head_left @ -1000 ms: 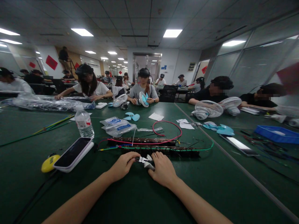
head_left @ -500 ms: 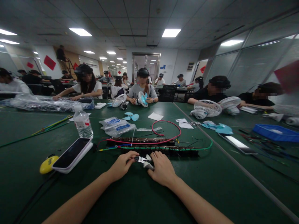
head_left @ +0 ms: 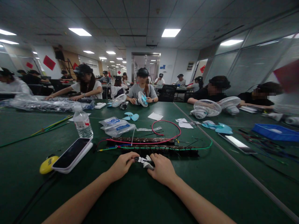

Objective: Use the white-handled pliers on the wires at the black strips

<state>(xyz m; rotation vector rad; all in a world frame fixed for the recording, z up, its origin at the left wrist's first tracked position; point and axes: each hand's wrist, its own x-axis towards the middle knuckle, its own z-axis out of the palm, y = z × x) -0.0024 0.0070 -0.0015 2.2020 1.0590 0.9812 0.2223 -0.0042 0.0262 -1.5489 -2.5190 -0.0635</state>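
My right hand (head_left: 162,168) is closed round the grey-and-white handles of a small pair of pliers (head_left: 141,160), whose jaws point left. Thumb and forefinger of my left hand (head_left: 122,165) pinch together right at the jaw tips; whatever small dark thing is between them I cannot make out. Just beyond both hands lie two long black strips (head_left: 184,152) bundled with wires. A red cable (head_left: 179,130) loops up from the rear strip, and a green cable (head_left: 207,146) curves off the front one. A pale zip tie (head_left: 133,137) stands up from the strips.
On the left are a phone (head_left: 72,154), a yellow round object (head_left: 48,164) and a water bottle (head_left: 83,123). Plastic bags (head_left: 118,126) and a blue fan blade (head_left: 130,116) lie behind the strips. Another phone (head_left: 237,143) and a blue tray (head_left: 275,132) are rightward. Co-workers sit around.
My hands and the pliers have hardly moved. At the far left table, a co-worker's arm has shifted slightly leftward.
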